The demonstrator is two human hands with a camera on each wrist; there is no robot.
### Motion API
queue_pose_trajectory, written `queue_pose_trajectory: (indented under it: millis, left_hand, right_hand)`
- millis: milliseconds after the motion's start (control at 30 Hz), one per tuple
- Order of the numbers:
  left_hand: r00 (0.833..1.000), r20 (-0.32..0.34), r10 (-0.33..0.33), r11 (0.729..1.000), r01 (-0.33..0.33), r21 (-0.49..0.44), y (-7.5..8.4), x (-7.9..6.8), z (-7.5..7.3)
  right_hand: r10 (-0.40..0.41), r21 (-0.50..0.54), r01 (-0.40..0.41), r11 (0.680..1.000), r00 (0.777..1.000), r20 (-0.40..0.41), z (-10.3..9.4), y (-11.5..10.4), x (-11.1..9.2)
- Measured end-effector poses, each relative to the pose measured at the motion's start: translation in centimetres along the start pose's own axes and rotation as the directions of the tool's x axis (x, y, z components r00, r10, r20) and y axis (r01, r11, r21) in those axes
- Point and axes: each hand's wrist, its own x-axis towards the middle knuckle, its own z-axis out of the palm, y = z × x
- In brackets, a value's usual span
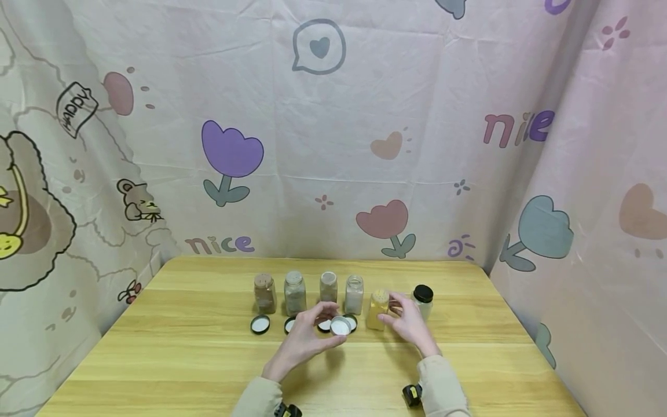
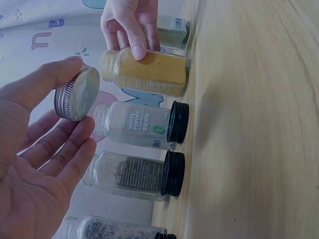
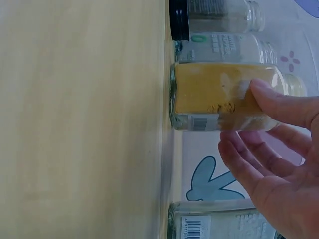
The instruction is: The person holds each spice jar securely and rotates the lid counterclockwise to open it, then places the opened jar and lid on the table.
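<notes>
My left hand pinches a round jar lid between thumb and fingers. In the left wrist view, the lid has a silvery ridged rim. To its right, my right hand holds a glass spice jar of yellow powder, which stands upright on the table without a lid. The thumb lies against that jar's front; the other fingers reach around its right side, partly hidden. Close to the right hand stands a jar with a black lid.
Left of the yellow jar stand a brown-powder jar, a grey-powder jar, a smaller jar and a pale-powder jar, all uncapped. Black-rimmed lids, including one at far left, lie before them. A printed curtain hangs behind the table.
</notes>
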Motion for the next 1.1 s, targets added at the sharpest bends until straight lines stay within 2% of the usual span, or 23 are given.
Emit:
queue_pose_trajectory:
  millis: [200,300,533,667,967,1100]
  left_hand:
    - [1.000,0.016,-0.007,1.000,0.007,0.008,0.0,0.0,0.1]
    - [1.000,0.018,-0.004,1.000,0.003,0.016,-0.1,0.0,0.2]
    - [0.999,0.030,-0.012,0.999,0.011,0.035,-0.1,0.0,0.2]
    - [0.999,0.032,-0.014,0.999,0.013,0.048,-0.1,0.0,0.2]
    - [0.999,0.042,-0.029,0.999,0.027,0.045,0.0,0.1,0.2]
    - [0.999,0.043,-0.032,0.999,0.030,0.041,0.0,0.1,0.2]
  right_hand:
    - [-0.040,-0.089,0.036,0.995,0.998,-0.049,0.3,0.0,0.1]
    - [-0.039,-0.133,0.028,0.991,0.996,-0.080,0.5,-0.1,0.2]
    - [-0.004,-0.155,-0.019,0.988,0.988,-0.151,1.2,-0.2,0.3]
    - [-0.019,-0.168,-0.012,0.986,0.983,-0.181,1.3,-0.1,0.4]
    - [-0.026,-0.104,-0.002,0.995,0.962,-0.270,1.7,0.4,0.7]
    - [-0.002,-0.066,-0.018,0.998,0.955,-0.297,1.8,0.3,0.7]
